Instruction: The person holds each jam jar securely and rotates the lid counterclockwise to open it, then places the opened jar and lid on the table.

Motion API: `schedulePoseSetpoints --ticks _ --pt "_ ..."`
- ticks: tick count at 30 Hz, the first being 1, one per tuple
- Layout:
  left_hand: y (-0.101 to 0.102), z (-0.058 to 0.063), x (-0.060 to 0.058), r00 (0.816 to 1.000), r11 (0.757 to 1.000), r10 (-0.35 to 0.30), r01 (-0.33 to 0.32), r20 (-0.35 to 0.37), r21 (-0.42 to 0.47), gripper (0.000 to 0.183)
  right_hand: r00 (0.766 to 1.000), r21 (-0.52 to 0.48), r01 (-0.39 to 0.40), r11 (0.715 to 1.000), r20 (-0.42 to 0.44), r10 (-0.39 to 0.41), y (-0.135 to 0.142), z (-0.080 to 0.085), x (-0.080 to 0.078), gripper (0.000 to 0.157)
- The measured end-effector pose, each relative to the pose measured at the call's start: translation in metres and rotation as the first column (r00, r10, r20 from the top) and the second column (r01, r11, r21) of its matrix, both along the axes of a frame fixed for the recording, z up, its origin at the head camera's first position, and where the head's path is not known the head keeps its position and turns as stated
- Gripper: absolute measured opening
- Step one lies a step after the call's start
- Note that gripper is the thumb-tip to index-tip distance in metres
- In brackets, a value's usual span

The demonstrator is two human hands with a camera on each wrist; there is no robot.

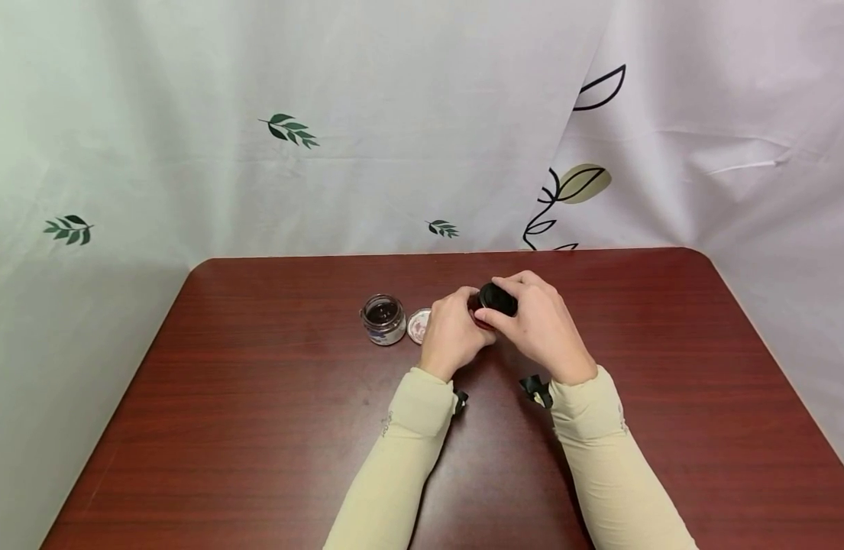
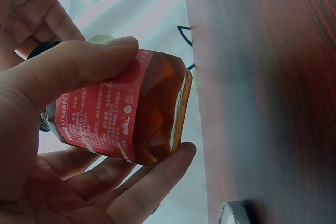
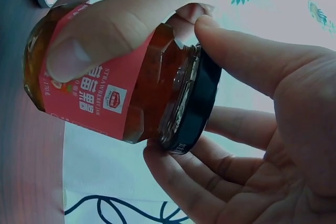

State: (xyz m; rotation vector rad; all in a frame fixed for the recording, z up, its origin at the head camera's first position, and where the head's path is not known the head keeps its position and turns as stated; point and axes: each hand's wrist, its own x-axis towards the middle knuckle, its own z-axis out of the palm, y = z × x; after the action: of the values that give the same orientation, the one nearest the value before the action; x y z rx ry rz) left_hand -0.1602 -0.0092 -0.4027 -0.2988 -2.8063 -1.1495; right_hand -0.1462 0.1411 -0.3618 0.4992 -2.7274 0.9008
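Note:
My left hand [image 1: 454,330] grips a glass jar of strawberry jam [image 3: 144,85] around its body, thumb pressed over the red label [image 2: 102,111]. Amber-red jam shows through the faceted glass. On the jar's mouth sits a black lid [image 3: 195,103], and my right hand [image 1: 540,325] pinches its rim between thumb and fingers. The jar is tilted and held above the table. To the left of my hands stands an uncovered glass jar [image 1: 384,321] with dark contents. Beside it lies a pale round lid [image 1: 418,327], partly hidden behind my left hand.
The jars are over a reddish-brown wooden table [image 1: 270,428] with rounded far corners. A white curtain [image 1: 367,153] with leaf prints hangs right behind its far edge. Dark straps [image 1: 535,389] with small devices show at both cuffs.

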Motion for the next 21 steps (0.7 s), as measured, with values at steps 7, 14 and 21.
schedulePoseSetpoints --ticks 7,14,21 --pt "-0.0012 0.0008 0.0008 1.000 1.000 -0.010 0.009 0.015 0.007 0.051 1.000 0.003 -0.005 1.000 0.023 0.004 0.0005 -0.0001 0.0002 0.055" --pt "-0.0013 0.0007 0.0007 1.000 1.000 -0.011 0.011 0.022 0.003 0.050 0.999 0.010 -0.015 1.000 0.040 0.015 0.0019 -0.0001 -0.0004 0.055" --pt "-0.0022 0.0009 0.0005 1.000 1.000 -0.009 0.008 0.025 0.009 0.051 0.999 0.008 -0.037 0.999 0.028 0.037 0.0024 -0.0001 -0.0007 0.055"
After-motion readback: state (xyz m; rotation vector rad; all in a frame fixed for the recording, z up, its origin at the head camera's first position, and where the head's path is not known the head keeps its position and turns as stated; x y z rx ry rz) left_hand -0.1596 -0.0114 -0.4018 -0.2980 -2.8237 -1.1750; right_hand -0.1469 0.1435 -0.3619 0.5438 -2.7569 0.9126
